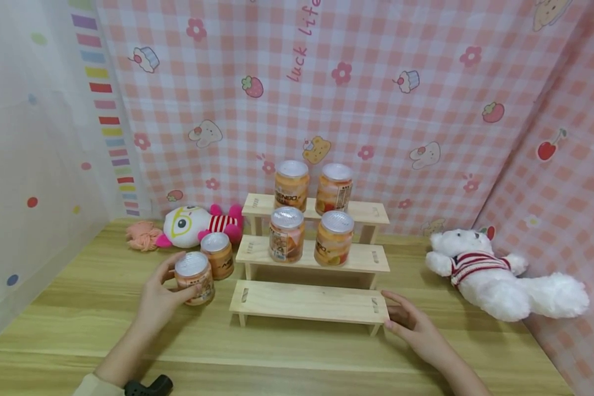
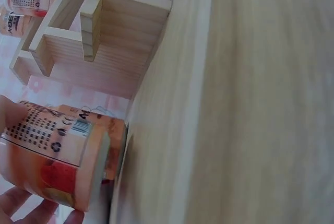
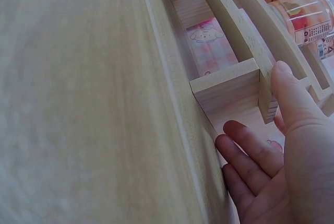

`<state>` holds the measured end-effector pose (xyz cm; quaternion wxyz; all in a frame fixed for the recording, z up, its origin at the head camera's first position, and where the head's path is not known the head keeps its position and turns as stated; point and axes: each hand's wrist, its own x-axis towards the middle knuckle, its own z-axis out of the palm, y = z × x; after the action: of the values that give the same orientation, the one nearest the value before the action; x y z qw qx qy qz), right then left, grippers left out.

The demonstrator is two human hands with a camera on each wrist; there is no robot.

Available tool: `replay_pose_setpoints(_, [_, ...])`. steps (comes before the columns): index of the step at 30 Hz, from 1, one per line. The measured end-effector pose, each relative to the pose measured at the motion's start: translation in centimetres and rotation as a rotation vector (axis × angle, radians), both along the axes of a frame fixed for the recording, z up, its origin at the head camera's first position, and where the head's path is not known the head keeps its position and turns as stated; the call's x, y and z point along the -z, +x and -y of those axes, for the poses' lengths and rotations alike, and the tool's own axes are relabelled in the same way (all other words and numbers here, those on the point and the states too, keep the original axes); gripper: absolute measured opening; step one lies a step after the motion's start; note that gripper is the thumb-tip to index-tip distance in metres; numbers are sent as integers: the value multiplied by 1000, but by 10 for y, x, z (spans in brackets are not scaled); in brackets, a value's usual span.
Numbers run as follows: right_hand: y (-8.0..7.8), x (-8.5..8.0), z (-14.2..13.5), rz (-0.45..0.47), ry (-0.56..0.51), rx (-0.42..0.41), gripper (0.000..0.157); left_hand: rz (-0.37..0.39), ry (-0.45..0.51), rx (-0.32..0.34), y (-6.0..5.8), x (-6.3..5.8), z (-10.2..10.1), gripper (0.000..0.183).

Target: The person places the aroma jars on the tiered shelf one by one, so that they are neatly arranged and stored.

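Note:
My left hand (image 1: 159, 297) grips a fruit can (image 1: 194, 279) with an orange label and silver lid, thumb on one side and fingers round the other. In the left wrist view this can (image 2: 49, 153) looks tilted, its base slightly off the table. Another such can (image 1: 218, 256) stands just behind it. A three-step wooden stand (image 1: 309, 301) is in the middle. On its right end, my right hand (image 1: 418, 330) holds the lowest board between thumb and forefinger; the remaining fingers hang loose below. Two cans (image 1: 334, 239) stand on the middle step, two more (image 1: 292, 186) on top.
At the back left lies a pink-and-white plush toy (image 1: 190, 226) beside a peach-coloured bundle (image 1: 143, 236). A white teddy bear (image 1: 500, 275) lies at the right. Checked cloth (image 1: 376, 110) hangs behind the wooden table (image 1: 277, 363). A black object (image 1: 150, 385) is near my left wrist.

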<state>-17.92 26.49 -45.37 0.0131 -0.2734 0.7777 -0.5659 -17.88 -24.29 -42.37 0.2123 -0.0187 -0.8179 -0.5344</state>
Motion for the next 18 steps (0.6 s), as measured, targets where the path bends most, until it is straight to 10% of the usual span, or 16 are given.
replay_pose_setpoints(18, [2, -2, 0, 32, 9, 7, 56, -63, -26, 26, 16, -39, -7, 69])
